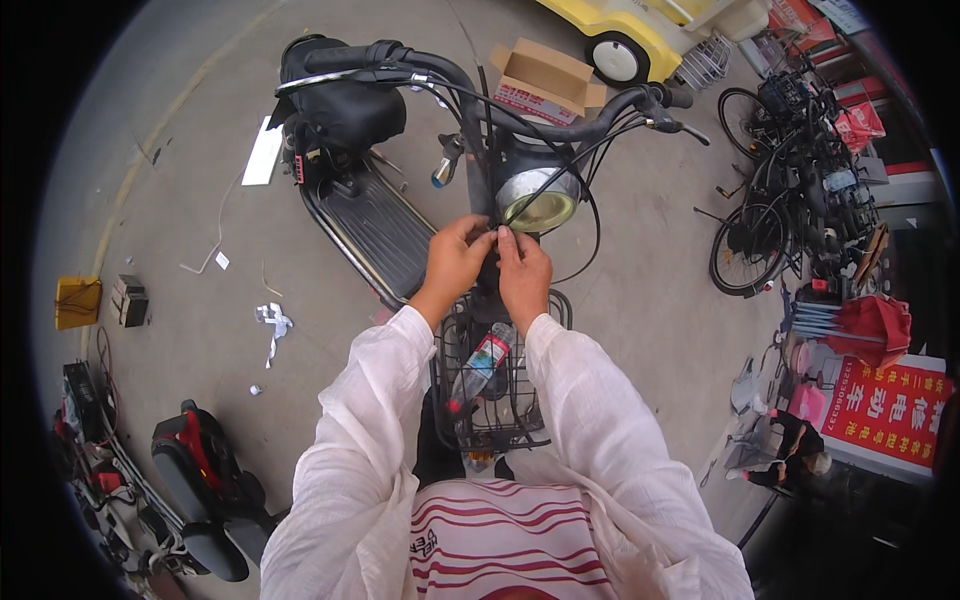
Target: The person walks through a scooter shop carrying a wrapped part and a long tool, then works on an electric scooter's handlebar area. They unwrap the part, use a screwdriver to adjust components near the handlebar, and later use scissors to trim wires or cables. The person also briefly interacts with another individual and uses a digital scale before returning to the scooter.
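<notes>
Both hands meet at the front stem of an electric scooter (480, 150), just below its round headlight (540, 198). The left hand (455, 262) and the right hand (522, 272) press their fingertips together on a black cable or clip at the stem; the pinch looks closed on it, though the piece itself is too small and dark to make out. Black brake cables (580, 215) loop down past the headlight and hang just beside the right hand.

Directly under the wrists sits a black wire basket (545, 310), and a plastic bottle (480, 368) with a red cap lies tilted inside it. The white sleeves cover both basket sides.

The handlebar (560, 125) spans above, with a black muff on its left grip. The ribbed footboard (375, 225) stretches away to the left of the hands. Behind the bar an open cardboard box (545, 80) rests on the concrete, near a yellow vehicle (640, 30). Parked bicycles (790, 190) crowd the right. A second, red and black scooter (200, 480) stands at lower left, and a white paper scrap (272, 322) lies on the floor
</notes>
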Available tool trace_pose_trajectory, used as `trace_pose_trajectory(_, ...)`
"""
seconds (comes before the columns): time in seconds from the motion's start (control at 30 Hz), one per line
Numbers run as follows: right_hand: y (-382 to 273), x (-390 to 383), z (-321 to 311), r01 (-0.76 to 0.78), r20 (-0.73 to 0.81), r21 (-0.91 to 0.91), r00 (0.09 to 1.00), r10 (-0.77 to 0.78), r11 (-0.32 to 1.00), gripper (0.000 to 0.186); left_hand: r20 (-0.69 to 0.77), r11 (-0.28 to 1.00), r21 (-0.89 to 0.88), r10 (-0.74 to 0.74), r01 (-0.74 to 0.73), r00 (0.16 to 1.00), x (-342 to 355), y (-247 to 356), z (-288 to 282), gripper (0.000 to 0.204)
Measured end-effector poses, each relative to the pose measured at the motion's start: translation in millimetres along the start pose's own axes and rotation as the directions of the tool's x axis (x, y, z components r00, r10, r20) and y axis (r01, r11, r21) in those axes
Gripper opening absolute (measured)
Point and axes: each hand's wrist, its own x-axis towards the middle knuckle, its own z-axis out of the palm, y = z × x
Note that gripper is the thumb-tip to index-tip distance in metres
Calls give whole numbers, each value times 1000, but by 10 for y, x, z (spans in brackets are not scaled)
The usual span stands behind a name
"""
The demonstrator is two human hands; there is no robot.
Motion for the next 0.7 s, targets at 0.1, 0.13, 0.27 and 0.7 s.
trace_pose_trajectory(0.1,-3,-15,-22,27,-20,-21,999,-27,999,28,-6,999,-37,-35,35,999,-51,-29,15,28)
trace_pose_trajectory(0.13,0,-6,-22,83,-51,-35,995,-85,996,27,15,999,-38,-17,18,1000,-40,-57,12,28)
trace_pose_trajectory(0.27,-57,-18,-43,160,-72,-192,982,-177,968,22,120,979,-183,-64,85,991,21,-172,-37,26)
trace_pose_trajectory(0.7,-1176,316,49,574,14,-269,805,-593,773,20,191,911,-357,-145,206,971,56,107,-73,21)
